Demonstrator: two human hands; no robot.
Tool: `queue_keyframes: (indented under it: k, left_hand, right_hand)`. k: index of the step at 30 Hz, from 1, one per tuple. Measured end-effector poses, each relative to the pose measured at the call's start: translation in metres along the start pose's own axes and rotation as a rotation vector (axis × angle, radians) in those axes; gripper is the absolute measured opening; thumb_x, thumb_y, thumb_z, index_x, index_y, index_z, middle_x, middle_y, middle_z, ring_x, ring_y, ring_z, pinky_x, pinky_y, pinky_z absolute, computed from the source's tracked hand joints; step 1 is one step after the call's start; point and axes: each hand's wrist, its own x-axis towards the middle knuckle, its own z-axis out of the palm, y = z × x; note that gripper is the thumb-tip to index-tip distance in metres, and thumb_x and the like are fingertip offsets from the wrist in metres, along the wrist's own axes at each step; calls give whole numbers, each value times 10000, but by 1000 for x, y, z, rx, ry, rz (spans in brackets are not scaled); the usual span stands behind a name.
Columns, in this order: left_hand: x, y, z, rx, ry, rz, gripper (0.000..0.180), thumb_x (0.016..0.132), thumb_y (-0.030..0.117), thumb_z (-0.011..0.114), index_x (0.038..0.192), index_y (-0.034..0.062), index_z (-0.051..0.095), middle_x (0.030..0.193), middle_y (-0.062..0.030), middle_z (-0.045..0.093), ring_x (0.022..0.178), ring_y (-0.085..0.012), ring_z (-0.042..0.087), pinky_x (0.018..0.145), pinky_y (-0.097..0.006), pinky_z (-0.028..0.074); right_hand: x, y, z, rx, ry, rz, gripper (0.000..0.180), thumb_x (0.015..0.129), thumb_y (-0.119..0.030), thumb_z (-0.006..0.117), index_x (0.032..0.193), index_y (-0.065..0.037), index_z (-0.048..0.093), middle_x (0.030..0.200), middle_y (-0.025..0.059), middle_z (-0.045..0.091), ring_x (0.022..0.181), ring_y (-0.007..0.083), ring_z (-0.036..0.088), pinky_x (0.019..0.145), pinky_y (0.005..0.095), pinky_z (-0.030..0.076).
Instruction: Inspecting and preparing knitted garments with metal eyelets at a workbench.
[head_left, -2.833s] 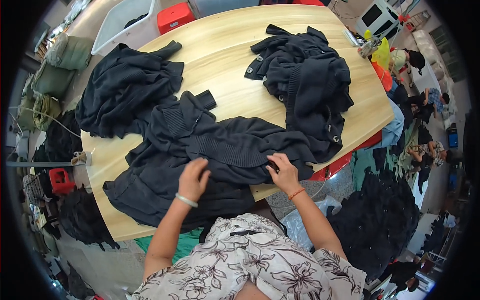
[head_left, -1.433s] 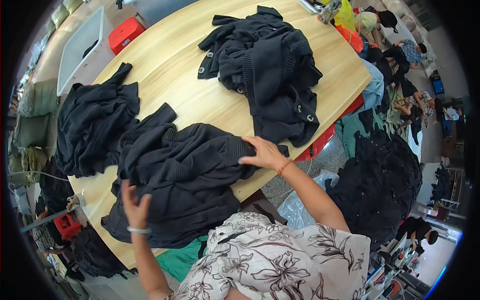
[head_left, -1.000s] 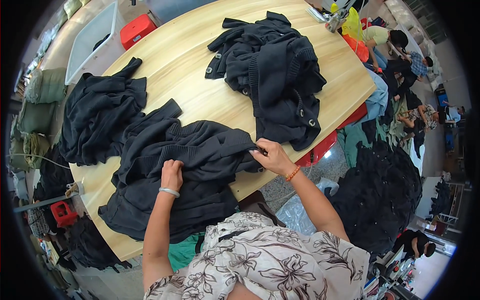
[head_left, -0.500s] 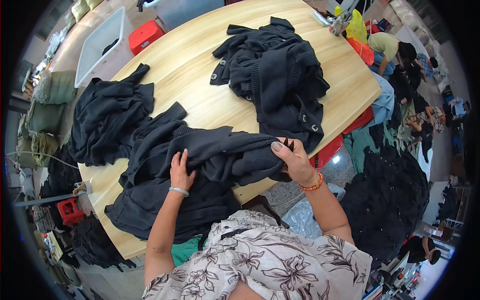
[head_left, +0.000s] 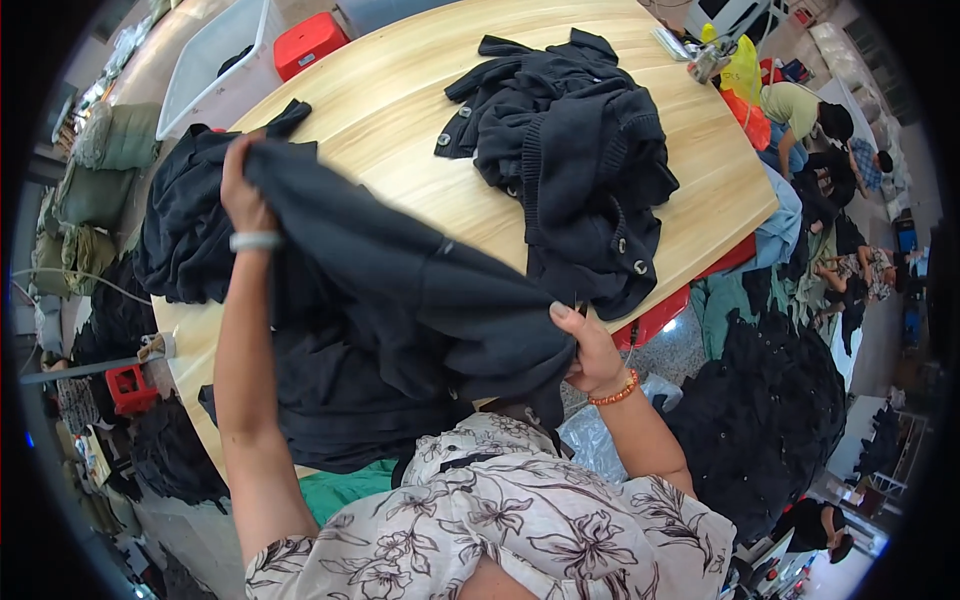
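Note:
A dark knitted garment (head_left: 400,270) is stretched across in front of me between both hands, raised off the table and slightly blurred. At the far left, my left hand (head_left: 245,190) is closed round its upper end. The opposite end is gripped in my right hand (head_left: 590,350), thumb on top; a small dark pointed thing shows beside that thumb, too little of it to name. Beneath lies a stack of dark garments (head_left: 350,400) on the wooden table (head_left: 390,70). Another dark heap (head_left: 180,220) rests by my left hand, and a pile of buttoned cardigans (head_left: 580,150) lies farther right.
Beyond the table stand a white bin (head_left: 220,70) and a red stool (head_left: 308,45). A large heap of dark clothes (head_left: 760,410) is on the floor to the right, near a clear plastic bag (head_left: 600,440). Other people (head_left: 800,110) work at the far right.
My left hand has swung up and to the left, pulling the garment taut off the stack. My right hand keeps its hold and has shifted slightly down.

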Motion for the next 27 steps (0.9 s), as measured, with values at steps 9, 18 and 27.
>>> queue_keyframes:
  k: [9,18,27]
  left_hand:
    - [-62,46,155,547,-603,539,695,771,-20,577,1420,178,424,1449,-183,379,1403,-385,278,1121,-559,257]
    - [-245,48,39,455,-943,-131,983,546,244,875,1410,151,417,1336,-194,430,1186,-403,445,951,-473,382]
    - [-120,23,104,-331,-407,-696,394,801,-120,484,1156,12,589,1003,-140,648,803,-185,670,644,-281,558]
  right_hand:
    - [70,50,-115,-1069,591,-685,253,894,-221,677,1009,1,638,934,93,677,773,173,630,705,285,492]
    - [47,116,-117,-1713,107,-496,493,757,-235,768,1199,-121,581,1203,54,563,802,276,676,687,385,542]
    - [75,126,-153,-1724,-107,-442,308,740,-89,687,1026,-100,574,1092,65,568,845,308,654,686,427,524]
